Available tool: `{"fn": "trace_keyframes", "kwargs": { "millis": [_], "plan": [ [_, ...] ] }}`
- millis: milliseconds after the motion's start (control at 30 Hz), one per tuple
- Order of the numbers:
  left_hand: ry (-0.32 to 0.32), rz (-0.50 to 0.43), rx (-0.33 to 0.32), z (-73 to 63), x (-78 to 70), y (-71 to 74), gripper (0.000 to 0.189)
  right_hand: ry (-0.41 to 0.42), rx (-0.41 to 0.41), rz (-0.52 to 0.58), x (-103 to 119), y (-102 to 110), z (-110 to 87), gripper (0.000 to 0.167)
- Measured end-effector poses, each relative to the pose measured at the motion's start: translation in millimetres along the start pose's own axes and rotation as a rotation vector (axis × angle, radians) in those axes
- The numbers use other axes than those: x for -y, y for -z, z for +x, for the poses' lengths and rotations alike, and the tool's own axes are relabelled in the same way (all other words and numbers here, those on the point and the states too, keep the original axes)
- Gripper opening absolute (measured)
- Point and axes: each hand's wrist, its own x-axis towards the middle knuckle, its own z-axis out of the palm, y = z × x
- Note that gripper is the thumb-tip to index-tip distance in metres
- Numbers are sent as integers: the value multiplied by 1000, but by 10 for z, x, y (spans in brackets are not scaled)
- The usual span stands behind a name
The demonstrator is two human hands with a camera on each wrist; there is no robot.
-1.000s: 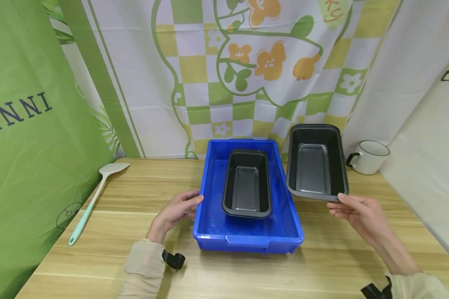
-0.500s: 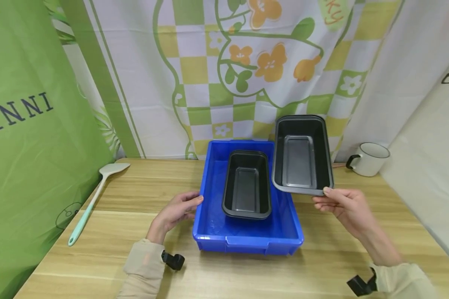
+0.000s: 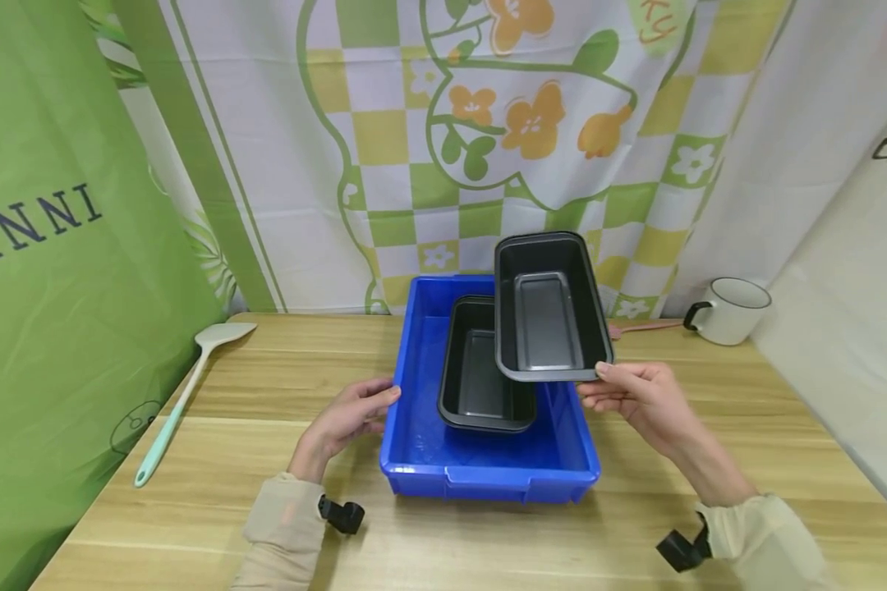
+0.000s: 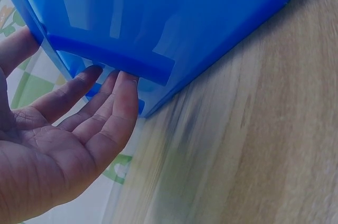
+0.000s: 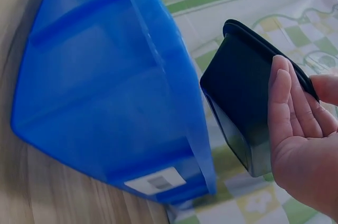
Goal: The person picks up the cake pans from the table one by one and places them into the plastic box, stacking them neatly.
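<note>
My right hand (image 3: 639,402) pinches the near right corner of a black loaf pan (image 3: 550,316), thumb on the rim and fingers against its outer wall (image 5: 245,92). The pan is raised and tilted over the right side of a blue plastic bin (image 3: 451,474). Inside the bin lies a second black loaf pan (image 3: 480,386), its far right part hidden behind the raised one. At the bin's left wall, my left hand (image 3: 351,414) holds on with the thumb at the rim. Its bent fingers (image 4: 124,102) reach under a ridge on the bin's outer side.
A white mug (image 3: 732,312) with a black handle stands at the back right. Beside it lies a thin pink utensil (image 3: 650,327). A spatula (image 3: 185,394) with a mint handle lies at the left of the wooden table (image 3: 266,386). Patterned curtain (image 3: 384,189) hangs behind.
My right hand has carried the raised loaf pan leftward, from beside the bin to over its right side. The pink utensil has come into sight behind it. The left hand stays at the bin.
</note>
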Motion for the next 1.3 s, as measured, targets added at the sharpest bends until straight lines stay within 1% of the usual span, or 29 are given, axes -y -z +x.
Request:
{"fn": "trace_keyframes", "kwargs": {
  "millis": [133, 367, 600, 767, 833, 867, 1000, 1100, 1200, 1300],
  "plan": [
    [-3, 1, 3, -2, 1, 3, 63, -45, 19, 12, -55, -68, 63, 35],
    [-8, 4, 11, -9, 6, 13, 64, -207, -101, -59, -143, -192, 153, 27],
    [-18, 0, 21, 7, 24, 17, 63, -294, -150, -129, -258, -261, 226, 19],
    [-15, -3, 15, 19, 23, 14, 62, -355, -167, -193, -255, -285, 282, 18],
    [-18, -1, 13, 21, 22, 15, 62, -380, -174, -236, -225, -284, 303, 20],
    [-17, -2, 13, 23, 22, 16, 62, -388, -173, -276, -207, -283, 314, 22],
    [-13, 4, 9, 18, 14, 17, 63, -406, -148, -471, -153, -289, 346, 34],
    [-8, 10, 4, 10, 6, 14, 64, -416, -124, -593, -146, -303, 350, 37],
    [0, 7, -6, 6, 2, 5, 64, -438, -108, -645, -159, -313, 348, 36],
    [2, 4, -8, 10, 6, 0, 64, -466, -99, -664, -171, -320, 343, 36]
  ]
}}
